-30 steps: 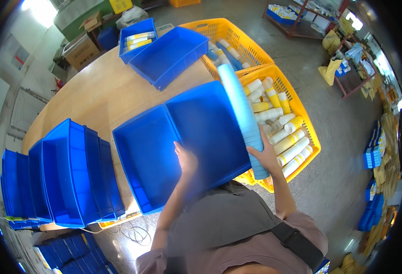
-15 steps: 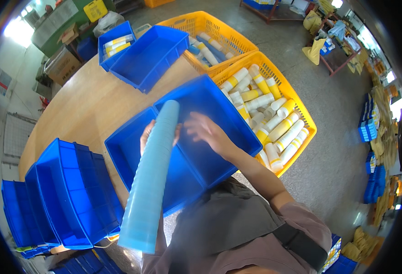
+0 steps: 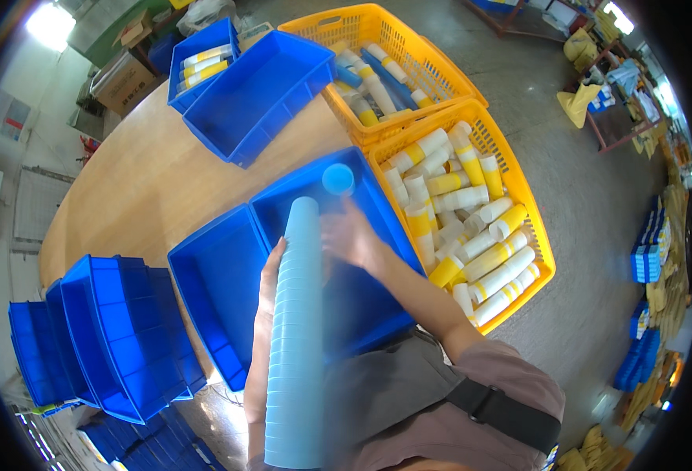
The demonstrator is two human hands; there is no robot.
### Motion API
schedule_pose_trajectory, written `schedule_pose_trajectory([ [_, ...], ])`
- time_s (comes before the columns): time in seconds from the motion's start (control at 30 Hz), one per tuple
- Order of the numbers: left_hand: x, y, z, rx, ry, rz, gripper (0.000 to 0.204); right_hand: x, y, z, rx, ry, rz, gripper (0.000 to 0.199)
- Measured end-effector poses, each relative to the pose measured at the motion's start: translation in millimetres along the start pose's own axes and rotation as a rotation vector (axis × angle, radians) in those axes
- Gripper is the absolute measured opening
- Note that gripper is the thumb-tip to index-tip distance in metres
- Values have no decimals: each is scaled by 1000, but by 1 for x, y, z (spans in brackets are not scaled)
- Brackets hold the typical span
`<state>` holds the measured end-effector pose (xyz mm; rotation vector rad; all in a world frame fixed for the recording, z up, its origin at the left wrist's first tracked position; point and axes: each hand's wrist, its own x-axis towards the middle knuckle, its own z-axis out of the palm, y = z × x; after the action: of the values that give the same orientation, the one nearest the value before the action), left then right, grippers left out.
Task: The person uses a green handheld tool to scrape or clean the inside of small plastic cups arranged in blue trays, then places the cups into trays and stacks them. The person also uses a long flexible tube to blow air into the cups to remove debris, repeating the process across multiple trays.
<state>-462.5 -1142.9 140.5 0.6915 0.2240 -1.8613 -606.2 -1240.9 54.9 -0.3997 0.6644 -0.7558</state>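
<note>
A long stack of nested light blue plastic cups (image 3: 295, 337) stretches from the blue two-part bin down toward my body, its narrow end farthest away. My left hand (image 3: 271, 275) is closed round the stack's left side, with part of the fingers hidden behind it. To the right of the narrow end, my right hand (image 3: 347, 235) is blurred, its fingertips at a single blue cup (image 3: 337, 179) that shows its round end. That cup is over the right compartment of the blue bin (image 3: 212, 259); the hand appears to grip it.
Stacked blue bins (image 3: 118, 337) stand at the left. Another blue bin (image 3: 263, 86) lies on the round wooden table (image 3: 134, 180), next to a smaller one (image 3: 205, 47) with white-and-yellow tubes. Yellow crates (image 3: 546, 259) on the right hold many similar tubes.
The cup stack has swung more upright and to the right in view. My right hand, free before, is now at a single cup past the stack's narrow end.
</note>
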Motion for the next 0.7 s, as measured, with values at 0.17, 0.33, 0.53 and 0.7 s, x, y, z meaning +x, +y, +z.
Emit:
schedule_pose_trajectory([
  [0.17, 4, -4, -16, -49, 57, -12, 63, 12, 14, 1, -178, -13, 176, 42],
  [0.33, -1, -15, -15, -11, 43, 89, 61, 9, 14, 1, -12, -133, 199, 64],
  [0.53, -17, -12, -13, -170, 142, 22, 59, 9, 25, 4, -194, -343, 217, 68],
  [0.7, -28, -15, -26, -3, 100, 41, 59, 7, 28, 3, 173, -67, 445, 67],
])
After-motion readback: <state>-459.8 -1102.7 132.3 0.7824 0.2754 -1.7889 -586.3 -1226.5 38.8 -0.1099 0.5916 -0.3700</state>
